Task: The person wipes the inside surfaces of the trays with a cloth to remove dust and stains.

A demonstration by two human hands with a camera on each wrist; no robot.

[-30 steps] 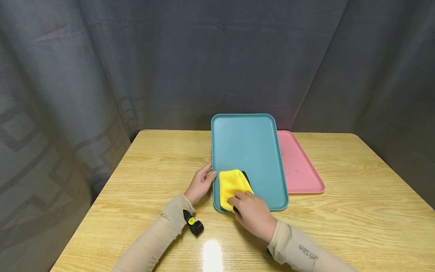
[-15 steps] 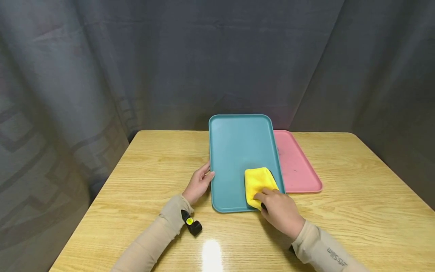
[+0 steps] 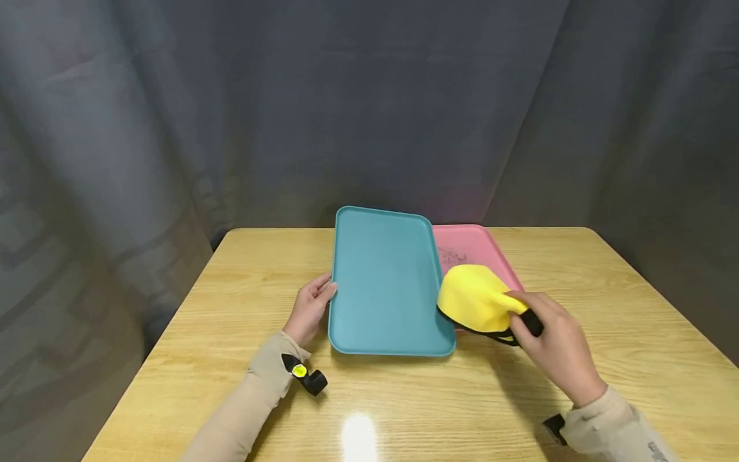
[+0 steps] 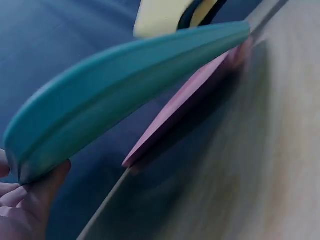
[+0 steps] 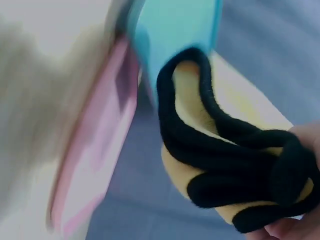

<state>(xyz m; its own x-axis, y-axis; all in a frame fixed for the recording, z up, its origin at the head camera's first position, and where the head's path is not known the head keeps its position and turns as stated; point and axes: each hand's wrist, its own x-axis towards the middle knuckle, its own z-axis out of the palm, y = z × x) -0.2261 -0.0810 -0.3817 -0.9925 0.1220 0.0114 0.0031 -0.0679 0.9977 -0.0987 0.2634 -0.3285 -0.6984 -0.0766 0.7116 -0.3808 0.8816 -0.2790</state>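
My left hand (image 3: 310,310) grips the left edge of a teal tray (image 3: 385,282), thumb over the rim. The tray is tilted, its left side raised above the table in the left wrist view (image 4: 100,95). In my right hand (image 3: 557,340) a yellow cloth (image 3: 476,298) with black edging is pinched between thumb and fingers. It hangs folded over the teal tray's right edge in the head view. Behind both lies a pink tray (image 3: 470,239) with dark scribble-like marks on its surface, partly hidden by the teal tray and the cloth.
A wooden table (image 3: 260,256) carries the pink tray. A dark grey curtain (image 3: 369,115) hangs behind the table and along both sides. Each wrist wears a small black camera strap, the left one (image 3: 306,375) with a yellow dot.
The cloth slid rightward across the teal tray, then came up off it to the right with my right hand. The teal tray shifted left and tilted, uncovering more of the pink tray's marks.
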